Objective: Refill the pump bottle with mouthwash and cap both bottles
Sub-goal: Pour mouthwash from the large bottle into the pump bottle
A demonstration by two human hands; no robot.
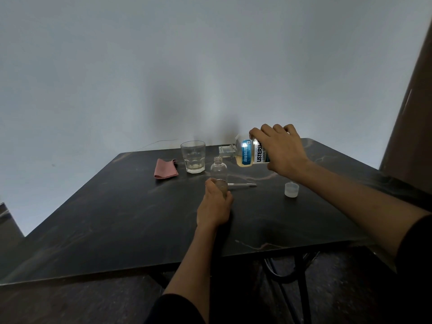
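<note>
A small clear pump bottle (218, 170) stands upright and uncapped on the dark table (117, 218). My left hand (214, 208) grips its lower part. My right hand (281, 152) holds the mouthwash bottle (247, 153) tipped on its side, its open neck pointing left, above and to the right of the small bottle's mouth. A little pale liquid lies in the tipped bottle. The pump head with its thin tube (240, 184) lies flat just right of the small bottle. The mouthwash cap (291, 189) sits on the table further right.
A drinking glass (193, 156) stands behind and left of the small bottle. A folded pink cloth (165, 169) lies left of the glass. A grey wall is close behind the table, and a brown panel (411, 101) rises at the right.
</note>
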